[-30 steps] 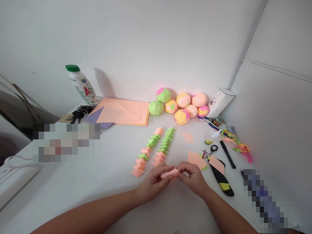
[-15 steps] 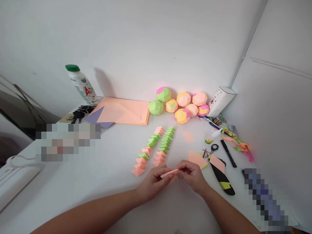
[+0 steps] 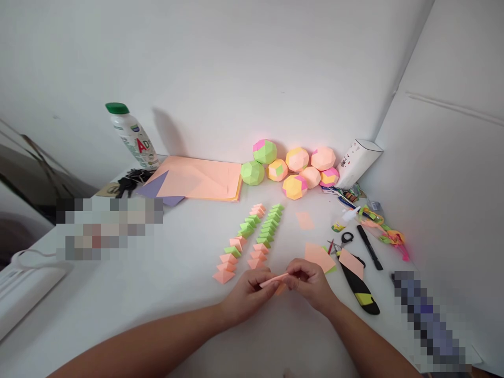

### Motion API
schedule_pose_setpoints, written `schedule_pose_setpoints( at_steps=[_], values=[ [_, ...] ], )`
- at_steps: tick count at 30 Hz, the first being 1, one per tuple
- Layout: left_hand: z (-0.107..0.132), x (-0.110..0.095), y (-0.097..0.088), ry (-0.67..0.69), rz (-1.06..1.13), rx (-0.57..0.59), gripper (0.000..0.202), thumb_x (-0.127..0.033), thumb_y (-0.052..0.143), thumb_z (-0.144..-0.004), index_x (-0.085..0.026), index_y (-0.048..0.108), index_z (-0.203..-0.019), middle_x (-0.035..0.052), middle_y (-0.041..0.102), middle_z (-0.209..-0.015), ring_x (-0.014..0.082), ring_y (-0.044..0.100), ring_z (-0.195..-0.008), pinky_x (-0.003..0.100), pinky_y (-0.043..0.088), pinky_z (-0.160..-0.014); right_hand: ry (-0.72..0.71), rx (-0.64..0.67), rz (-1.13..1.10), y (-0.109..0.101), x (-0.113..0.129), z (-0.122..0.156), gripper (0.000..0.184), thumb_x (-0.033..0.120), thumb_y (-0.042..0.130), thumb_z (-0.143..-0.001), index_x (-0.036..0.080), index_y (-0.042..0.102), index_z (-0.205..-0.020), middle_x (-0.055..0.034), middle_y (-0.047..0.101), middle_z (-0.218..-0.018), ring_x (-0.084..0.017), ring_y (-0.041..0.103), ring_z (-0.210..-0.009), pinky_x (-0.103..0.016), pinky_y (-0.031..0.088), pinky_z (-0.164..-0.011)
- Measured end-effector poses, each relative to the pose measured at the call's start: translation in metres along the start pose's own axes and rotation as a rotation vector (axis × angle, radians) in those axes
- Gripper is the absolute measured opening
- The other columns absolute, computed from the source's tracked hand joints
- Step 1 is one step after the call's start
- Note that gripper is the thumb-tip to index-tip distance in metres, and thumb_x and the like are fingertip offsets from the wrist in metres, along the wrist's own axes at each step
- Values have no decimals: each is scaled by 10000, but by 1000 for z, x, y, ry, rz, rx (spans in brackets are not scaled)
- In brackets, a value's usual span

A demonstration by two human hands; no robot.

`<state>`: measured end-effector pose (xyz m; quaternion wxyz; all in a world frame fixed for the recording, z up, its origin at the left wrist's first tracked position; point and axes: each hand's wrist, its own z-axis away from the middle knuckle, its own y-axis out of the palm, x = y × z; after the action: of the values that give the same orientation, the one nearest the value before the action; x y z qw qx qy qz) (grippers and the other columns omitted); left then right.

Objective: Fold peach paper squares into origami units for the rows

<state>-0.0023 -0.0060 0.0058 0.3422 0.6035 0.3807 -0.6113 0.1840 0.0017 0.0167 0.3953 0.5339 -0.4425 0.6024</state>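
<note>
The white tabletop (image 3: 157,299) runs into a corner of white walls. At its far side lies a flat stack of large peach paper sheets (image 3: 200,178), with a purple paper sheet (image 3: 155,190) overlapping its near left corner. Just right of the stack sits a cluster of faceted paper balls in green, pink, yellow and peach (image 3: 293,167), against the wall. A white plastic bottle with a green cap (image 3: 132,137) leans behind the stack's left end.

Nearer, two rows of small folded green and peach paper units (image 3: 252,237) run diagonally toward the hands. The left hand (image 3: 246,295) and right hand (image 3: 312,287) are close together just above the tabletop, both pinching one thing – a narrow folded strip of peach paper (image 3: 273,280), held nearly level between the fingertips. A black-and-yellow utility knife (image 3: 361,293) lies just right of the right hand – a loose peach paper square (image 3: 318,256) rests beside it.
</note>
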Motion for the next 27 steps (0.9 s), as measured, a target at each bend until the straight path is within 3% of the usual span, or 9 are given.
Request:
schedule_pose_setpoints(
  at_steps=[4, 14, 20, 27],
  values=[
    [-1, -2, 0, -23, -1, -3, 460, -479, 466, -858, -179, 348, -530, -38, 302, -564, 99, 275, -522, 248, 221, -492, 37, 25, -9, 0, -1, 1, 229, 385, 711, -740, 170, 635, -720, 2, 555, -635, -125, 501, -579, -245, 411, -544],
    [0, -2, 0, -42, 34, 1, 443, -479, 489, -846, -172, 428, -533, -43, 297, -556, 96, 261, -519, 243, 216, -485, -39, 16, 38, -1, 1, 0, 237, 391, 704, -748, 172, 663, -668, -7, 573, -623, -132, 512, -583, -255, 427, -547],
    [-1, 0, 0, -160, 160, -78, 360, -472, 590, -785, -172, 513, -600, -43, 431, -556, 97, 367, -531, 222, 281, -505, -4, 23, 10, -1, 0, 1, 271, 401, 675, -776, 161, 625, -659, 8, 561, -591, -115, 513, -549, -239, 427, -531],
    [-3, 3, 1, -234, 185, -43, 355, -481, 608, -774, -167, 528, -628, -44, 479, -523, 95, 410, -507, 216, 301, -493, 59, 46, 3, 3, 0, 2, 237, 397, 661, -783, 169, 604, -817, -20, 605, -758, -132, 594, -641, -248, 500, -576]
  ],
)
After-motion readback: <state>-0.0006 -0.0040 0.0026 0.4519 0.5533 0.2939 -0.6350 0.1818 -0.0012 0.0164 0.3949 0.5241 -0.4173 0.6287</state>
